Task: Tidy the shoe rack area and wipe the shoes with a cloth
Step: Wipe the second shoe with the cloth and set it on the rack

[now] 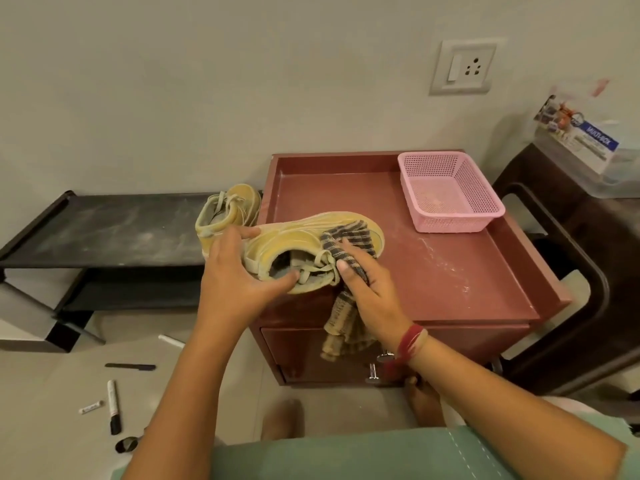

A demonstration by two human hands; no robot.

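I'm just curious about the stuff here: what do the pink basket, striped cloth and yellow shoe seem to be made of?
Pink basket: likely moulded plastic, matte, with regular mesh holes. Striped cloth: soft woven fabric, draping limply below the right hand. Yellow shoe: probably canvas with a pale rubbery sole; dusty, so uncertain.

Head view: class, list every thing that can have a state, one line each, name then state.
held shoe, on its side, gripped by left hand.
second shoe, resting on the black rack.
striped cloth, pressed on held shoe, end hanging.
left hand, gripping held shoe.
right hand, gripping striped cloth.
pink basket, upright on cabinet top.
cabinet door, shut.
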